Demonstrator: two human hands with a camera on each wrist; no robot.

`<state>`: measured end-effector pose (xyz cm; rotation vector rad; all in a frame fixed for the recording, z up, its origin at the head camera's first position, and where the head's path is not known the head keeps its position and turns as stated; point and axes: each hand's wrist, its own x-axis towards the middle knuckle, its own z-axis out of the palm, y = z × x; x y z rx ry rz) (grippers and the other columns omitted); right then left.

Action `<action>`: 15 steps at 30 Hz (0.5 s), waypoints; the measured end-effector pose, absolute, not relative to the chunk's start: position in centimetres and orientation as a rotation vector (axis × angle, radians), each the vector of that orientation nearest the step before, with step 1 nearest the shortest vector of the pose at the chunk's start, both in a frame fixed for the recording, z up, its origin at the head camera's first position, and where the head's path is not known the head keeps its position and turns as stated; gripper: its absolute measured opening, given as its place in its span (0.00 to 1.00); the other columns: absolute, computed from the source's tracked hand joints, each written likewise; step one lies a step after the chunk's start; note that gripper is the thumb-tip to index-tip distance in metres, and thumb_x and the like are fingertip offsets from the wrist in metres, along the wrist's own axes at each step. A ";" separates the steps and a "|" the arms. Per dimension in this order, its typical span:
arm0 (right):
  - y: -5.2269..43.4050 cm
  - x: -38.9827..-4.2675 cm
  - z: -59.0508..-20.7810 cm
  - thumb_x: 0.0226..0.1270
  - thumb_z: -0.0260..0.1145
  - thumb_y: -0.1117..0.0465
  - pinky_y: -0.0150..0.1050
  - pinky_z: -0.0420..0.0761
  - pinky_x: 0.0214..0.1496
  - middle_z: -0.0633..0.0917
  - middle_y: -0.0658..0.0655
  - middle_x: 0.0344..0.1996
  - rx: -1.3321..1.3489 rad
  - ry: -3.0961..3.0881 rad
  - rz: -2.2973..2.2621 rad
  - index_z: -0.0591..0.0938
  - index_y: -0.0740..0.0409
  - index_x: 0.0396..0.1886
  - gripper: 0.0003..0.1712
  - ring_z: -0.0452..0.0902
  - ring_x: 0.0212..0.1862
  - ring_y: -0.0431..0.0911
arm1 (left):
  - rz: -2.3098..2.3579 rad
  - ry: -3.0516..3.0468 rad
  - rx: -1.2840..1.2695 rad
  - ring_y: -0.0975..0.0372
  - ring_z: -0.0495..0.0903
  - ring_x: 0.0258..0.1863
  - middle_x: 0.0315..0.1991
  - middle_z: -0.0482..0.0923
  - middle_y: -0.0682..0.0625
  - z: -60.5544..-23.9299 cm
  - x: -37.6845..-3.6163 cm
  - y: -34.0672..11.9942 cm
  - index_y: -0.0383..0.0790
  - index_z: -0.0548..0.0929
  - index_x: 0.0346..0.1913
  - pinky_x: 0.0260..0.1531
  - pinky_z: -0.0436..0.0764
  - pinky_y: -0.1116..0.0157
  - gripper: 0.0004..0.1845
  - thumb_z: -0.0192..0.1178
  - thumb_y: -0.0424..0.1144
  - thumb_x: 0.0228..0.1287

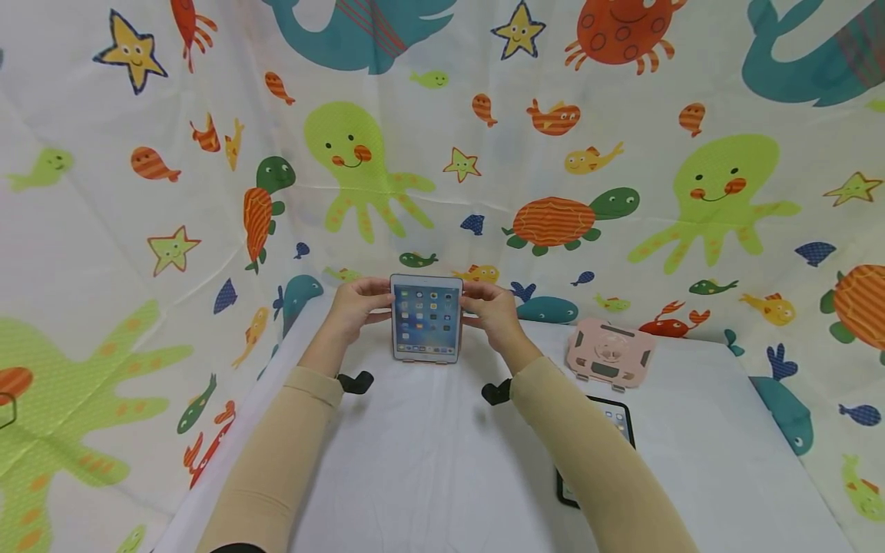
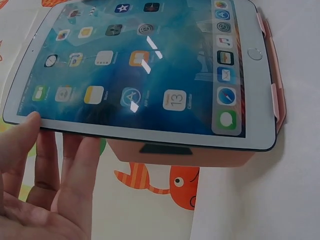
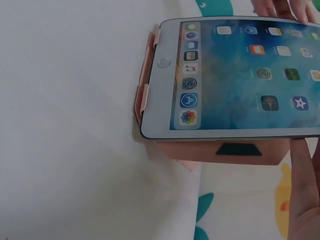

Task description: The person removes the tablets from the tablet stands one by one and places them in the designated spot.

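Observation:
A white-framed tablet (image 1: 426, 319) with a lit screen of app icons leans upright on a pink stand (image 2: 220, 159) at the far side of the table. Two small pink lips of the stand catch its lower edge. My left hand (image 1: 353, 307) grips the tablet's upper left edge, thumb at the front rim and fingers behind. At the upper right edge, my right hand (image 1: 494, 311) holds it between thumb and fingers. In the right wrist view, one finger of the right hand (image 3: 304, 200) meets the tablet's side; the rest is largely cut off.
To the right lies a second pink stand (image 1: 639, 349), folded flat. Nearer, a black-rimmed tablet (image 1: 618, 415) rests partly hidden under the right sleeve (image 1: 594, 445). White cloth (image 1: 429, 461) covers the table, and a sea-animal curtain (image 1: 415, 153) rises behind and at the sides.

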<state>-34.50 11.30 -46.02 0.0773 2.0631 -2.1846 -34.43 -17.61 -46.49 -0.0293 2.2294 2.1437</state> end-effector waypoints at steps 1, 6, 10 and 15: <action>11.3 -34.5 -46.0 0.74 0.73 0.65 0.51 0.92 0.58 0.88 0.57 0.54 0.081 2.066 -2.185 0.92 0.49 0.54 0.14 0.87 0.57 0.54 | 2.140 2.234 -0.029 0.63 0.90 0.44 0.46 0.87 0.53 -46.4 -34.4 -17.6 0.36 0.86 0.60 0.50 0.93 0.57 0.17 0.71 0.33 0.72; 11.1 -34.4 -45.9 0.74 0.74 0.64 0.50 0.92 0.58 0.88 0.56 0.54 0.091 2.073 -2.189 0.93 0.48 0.53 0.13 0.89 0.56 0.54 | 2.142 2.243 -0.031 0.62 0.90 0.44 0.46 0.88 0.53 -46.2 -34.2 -17.7 0.37 0.88 0.58 0.50 0.92 0.56 0.14 0.71 0.33 0.72; 11.1 -34.3 -45.8 0.73 0.74 0.64 0.49 0.92 0.57 0.89 0.56 0.53 0.099 2.071 -2.191 0.93 0.48 0.53 0.13 0.89 0.55 0.53 | 2.147 2.235 -0.021 0.63 0.90 0.44 0.45 0.88 0.54 -45.9 -34.0 -17.8 0.36 0.87 0.58 0.51 0.92 0.54 0.15 0.71 0.33 0.72; 11.0 -34.1 -45.7 0.72 0.75 0.65 0.48 0.93 0.55 0.89 0.56 0.53 0.097 2.064 -2.196 0.92 0.50 0.54 0.13 0.90 0.53 0.52 | 2.137 2.247 -0.007 0.63 0.90 0.45 0.46 0.88 0.54 -45.8 -33.8 -18.0 0.35 0.87 0.60 0.48 0.93 0.57 0.17 0.71 0.33 0.72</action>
